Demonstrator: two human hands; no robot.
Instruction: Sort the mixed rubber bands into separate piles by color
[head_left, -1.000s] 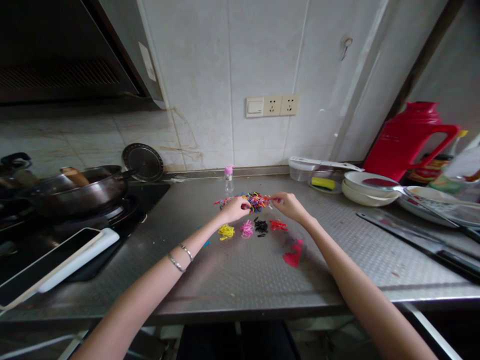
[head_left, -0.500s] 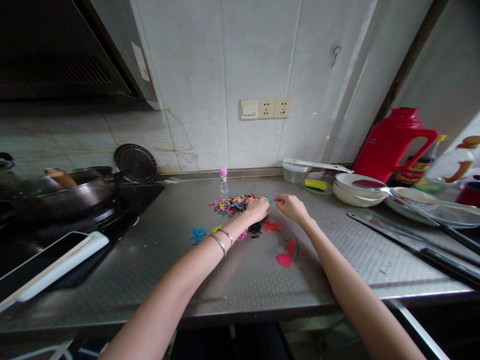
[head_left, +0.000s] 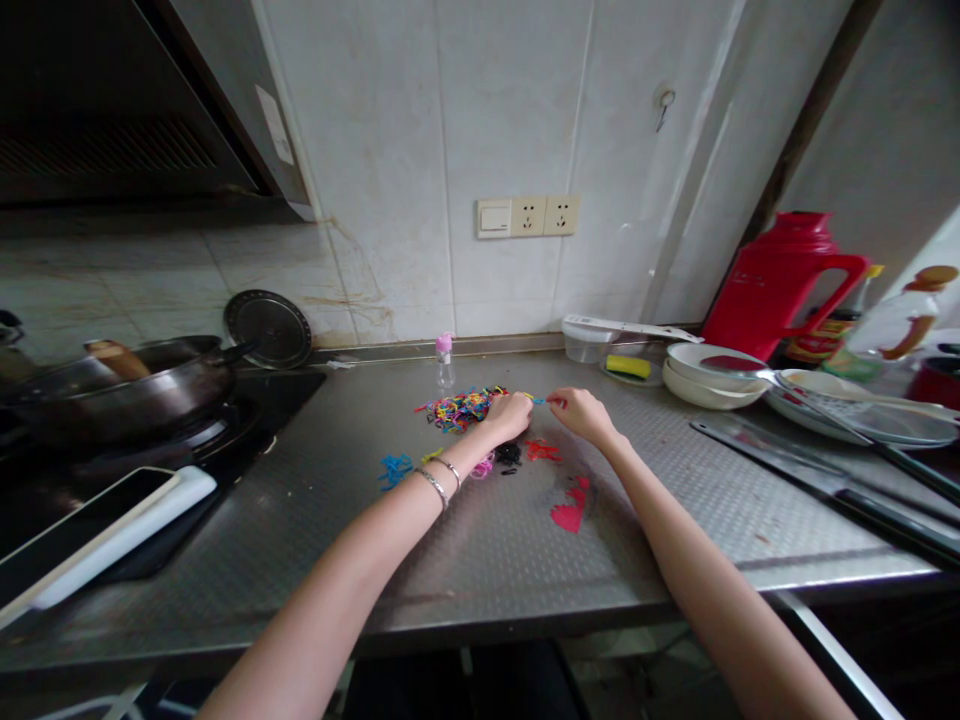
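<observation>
A mixed heap of small coloured bands (head_left: 459, 410) lies on the metal counter (head_left: 480, 570). My left hand (head_left: 511, 415) is closed at the heap's right end, its fingertips hidden. Just right of it, my right hand (head_left: 577, 412) pinches, with a bit of blue at its fingertips too small to make out. Nearer me are separate small piles: blue bands (head_left: 395, 470), pink bands (head_left: 482, 466), black bands (head_left: 508, 456) and red bands (head_left: 541, 451). A few yellow bands (head_left: 432, 455) show beside my left forearm.
A small pink-capped bottle (head_left: 445, 362) stands behind the heap. At left are a phone (head_left: 90, 510) and a pan (head_left: 142, 385) on the stove. Bowls (head_left: 712, 392), a yellow sponge (head_left: 628, 367), a cleaver (head_left: 795, 470) and a red flask (head_left: 772, 285) are at right.
The whole view has shifted slightly. Both hands stay close together beside the heap, with my left hand slightly farther from my right.
</observation>
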